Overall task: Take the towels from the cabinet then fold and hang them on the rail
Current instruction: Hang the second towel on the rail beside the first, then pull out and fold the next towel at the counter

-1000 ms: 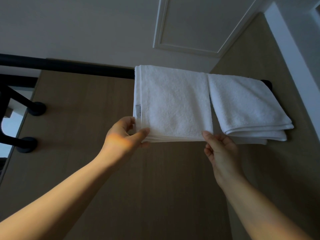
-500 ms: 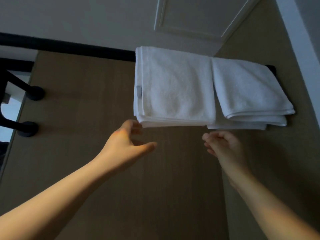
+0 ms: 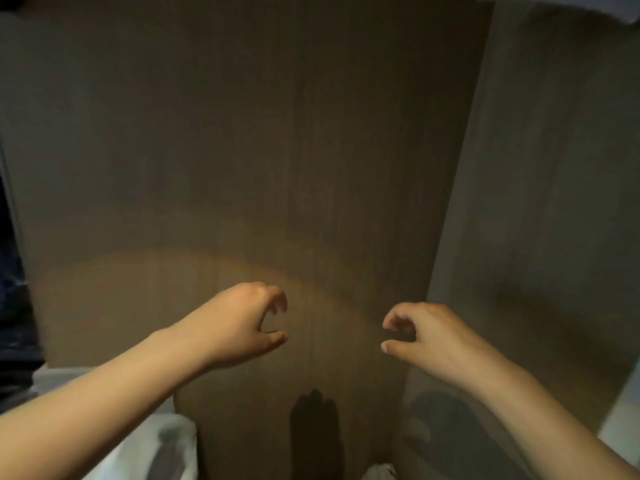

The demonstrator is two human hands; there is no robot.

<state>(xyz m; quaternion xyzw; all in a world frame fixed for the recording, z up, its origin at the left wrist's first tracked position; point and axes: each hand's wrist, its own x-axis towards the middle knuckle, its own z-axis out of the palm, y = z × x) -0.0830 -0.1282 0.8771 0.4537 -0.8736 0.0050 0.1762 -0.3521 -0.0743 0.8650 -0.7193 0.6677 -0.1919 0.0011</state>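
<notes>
Downward head view along a tall wood-grain panel (image 3: 242, 150), matt brown with fine vertical streaks and a warm arc of light across its lower half. A smoother grey-brown panel (image 3: 554, 202) adjoins it on the right. The left hand (image 3: 242, 323) and the right hand (image 3: 426, 334) are raised side by side in front of the wood, well apart, touching neither the panel nor each other. The grip of each hand is the same: fingers loosely curled into a C, thumb held clear of the fingertips, nothing between them. No towels can be identified in either hand, and neither the rail nor the inside of the cabinet is in view, so the task's things lie outside this frame. Soft, creased white fabric (image 3: 169, 445) shows at the lower left beneath the left forearm, and a smaller white scrap (image 3: 379, 472) at the bottom edge. Both are blurred, and whether they are towels or clothing cannot be told. A pale sliver (image 3: 623, 12) crosses the top right corner, and a dark upright shape (image 3: 315, 427), perhaps a shadow, stands low on the panel. Judged from the empty hands, this moment falls between handling steps, with nothing being folded or hung. How many towels already hang cannot be read here, so any further fetching, folding and hanging remains open.
</notes>
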